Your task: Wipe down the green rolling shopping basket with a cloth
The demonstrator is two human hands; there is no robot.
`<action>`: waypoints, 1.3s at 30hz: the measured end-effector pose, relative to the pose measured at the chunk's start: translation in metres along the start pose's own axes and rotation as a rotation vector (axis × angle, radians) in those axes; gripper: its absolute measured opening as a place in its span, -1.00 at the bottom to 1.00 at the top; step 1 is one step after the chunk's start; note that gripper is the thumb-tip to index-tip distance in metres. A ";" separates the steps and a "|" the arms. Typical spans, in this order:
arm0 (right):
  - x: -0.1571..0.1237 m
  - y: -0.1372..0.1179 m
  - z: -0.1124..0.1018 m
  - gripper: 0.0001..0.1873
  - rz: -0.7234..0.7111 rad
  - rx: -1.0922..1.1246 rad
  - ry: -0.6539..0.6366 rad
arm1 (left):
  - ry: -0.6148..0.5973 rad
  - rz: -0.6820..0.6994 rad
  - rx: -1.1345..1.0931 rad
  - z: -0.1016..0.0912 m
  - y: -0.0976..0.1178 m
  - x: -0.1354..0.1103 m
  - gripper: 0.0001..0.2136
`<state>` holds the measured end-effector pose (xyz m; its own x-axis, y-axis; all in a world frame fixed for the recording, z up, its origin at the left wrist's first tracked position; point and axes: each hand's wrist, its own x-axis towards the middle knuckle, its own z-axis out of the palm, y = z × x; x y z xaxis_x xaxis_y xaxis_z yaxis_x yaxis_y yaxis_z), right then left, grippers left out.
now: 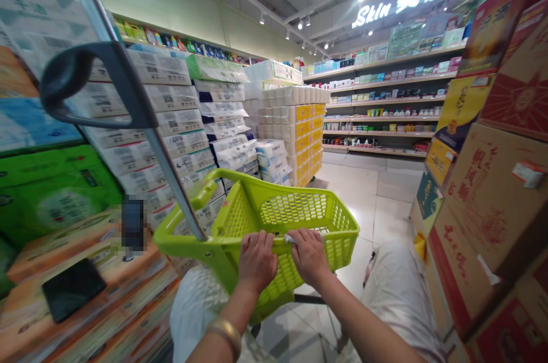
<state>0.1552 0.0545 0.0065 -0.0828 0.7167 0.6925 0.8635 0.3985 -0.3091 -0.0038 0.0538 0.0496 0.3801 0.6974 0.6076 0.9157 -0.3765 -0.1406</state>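
Observation:
A lime-green plastic shopping basket (299, 209) on wheels stands right in front of me. Both my hands rest on its near rim. My left hand (256, 260), with a gold bangle on the wrist, has its fingers curled over the rim. My right hand (309, 255) is closed beside it and pinches a small white thing (290, 239) against the rim; I cannot make out what it is. The basket's grey pull handle (85, 86) rises up and to the left. My knees in light trousers show below.
Stacked tissue packs (171, 123) and toilet roll bales (299, 129) line the left side. Cardboard cartons (492, 192) are piled close on the right. A black phone (72, 289) lies on boxes at lower left. Tiled aisle floor (385, 197) runs ahead to product shelves (385, 112).

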 end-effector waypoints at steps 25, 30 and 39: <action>-0.011 0.036 -0.011 -0.77 0.165 -0.076 0.087 | 0.056 -0.019 -0.018 0.014 -0.001 -0.003 -0.74; 0.006 -0.027 0.013 -0.72 0.135 0.040 0.067 | 0.061 -0.020 -0.039 0.015 -0.001 -0.002 -0.82; -0.011 0.031 -0.012 -0.73 0.074 0.002 0.035 | 0.079 0.004 -0.021 0.017 -0.003 -0.006 -0.71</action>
<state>0.1890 0.0520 -0.0031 -0.0015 0.7235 0.6903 0.8658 0.3464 -0.3612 -0.0068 0.0615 0.0331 0.3713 0.6463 0.6667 0.9110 -0.3923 -0.1271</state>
